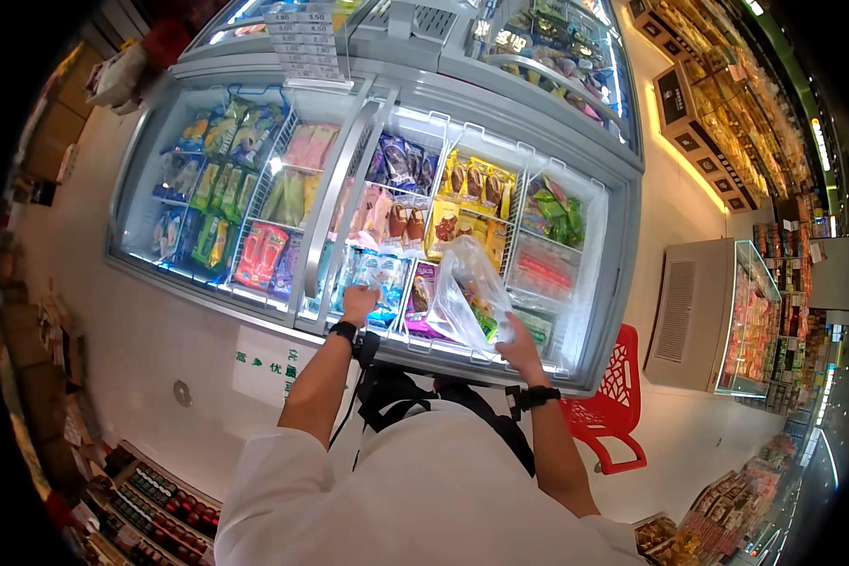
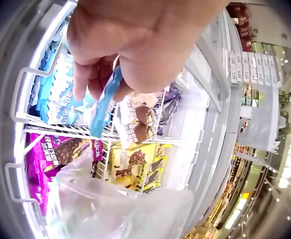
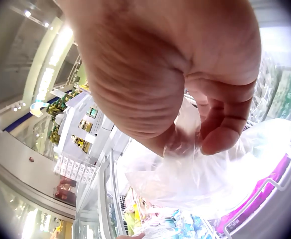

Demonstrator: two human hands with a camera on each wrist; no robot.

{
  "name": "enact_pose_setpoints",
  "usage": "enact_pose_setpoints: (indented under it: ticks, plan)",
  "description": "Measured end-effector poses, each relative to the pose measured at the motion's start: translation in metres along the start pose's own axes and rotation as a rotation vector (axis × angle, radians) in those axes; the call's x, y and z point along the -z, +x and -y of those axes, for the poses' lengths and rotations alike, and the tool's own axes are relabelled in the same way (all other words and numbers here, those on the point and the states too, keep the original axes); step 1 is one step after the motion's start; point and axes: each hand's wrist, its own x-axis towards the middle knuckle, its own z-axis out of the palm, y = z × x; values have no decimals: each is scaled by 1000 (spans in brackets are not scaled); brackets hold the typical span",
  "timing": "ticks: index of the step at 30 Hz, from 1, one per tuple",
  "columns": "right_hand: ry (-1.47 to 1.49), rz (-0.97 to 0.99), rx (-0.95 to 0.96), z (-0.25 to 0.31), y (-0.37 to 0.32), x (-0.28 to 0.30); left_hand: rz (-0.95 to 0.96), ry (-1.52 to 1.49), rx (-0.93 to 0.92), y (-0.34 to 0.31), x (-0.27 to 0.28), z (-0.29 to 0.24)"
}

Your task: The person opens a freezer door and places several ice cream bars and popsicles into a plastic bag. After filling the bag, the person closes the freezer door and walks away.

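Blue packet [image 2: 106, 102] left, plastic bag [image 1: 462, 297] right, in seemingly curled hands [image 1: 359, 303] [image 1: 520, 347]

A shop: freezer [image 1: 616, 274] of packaged ice creams [image 1: 476, 181], price cards [image 1: 308, 44], stocked shelves [image 1: 703, 121].

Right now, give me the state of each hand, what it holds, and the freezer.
Left hand: pinching the blue packet
Blue packet: held over the freezer
Right hand: gripping the plastic bag
Plastic bag: held up, contents unclear
Freezer: lit, partly open
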Motion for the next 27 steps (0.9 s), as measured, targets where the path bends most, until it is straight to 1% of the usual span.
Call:
enact_pose_setpoints:
  ticks: [2,3,4,6,9,11,12,14,15,16,18,21,22,24,25,27]
  plan:
    - [22,8,21,-3,2,3,49,-492,89,-37,0,-28]
    - [48,15,4,1,0,6,169,-613,61,-58,7,-44]
    - [58,15,-4,1,0,8,246,-713,89,-82,16,-68]
    - [79,20,-19,-2,3,13,414,-896,-6,-101,20,-81]
    - [126,15,-14,-3,4,18,472,-1053,-39,-138,16,-113]
    - [148,16,-3,-7,5,22,583,-1033,-118,-144,15,-119]
    - [148,24,-17,-3,2,23,626,-1016,-144,-156,17,-134]
    - [160,35,-36,8,-1,29,697,-1085,-263,-175,0,-147]
    - [157,34,-18,4,1,30,717,-1083,-319,-179,-4,-150]
    - [124,25,-4,-3,4,30,786,-1102,-358,-188,-6,-162]
    - [38,-41,96,-23,13,26,812,-1096,-400,-208,-10,-184]
    - [-136,-167,383,-65,31,18,795,-1020,-450,-213,-19,-198]
    - [65,-73,96,-30,15,27,785,-994,-457,-218,-21,-203]
    - [129,-20,5,-21,12,34,757,-951,-468,-224,-26,-219]
    - [91,-53,70,-34,18,31,743,-917,-464,-221,-27,-221]
    - [62,-70,101,-42,21,32,724,-880,-491,-219,-31,-227]
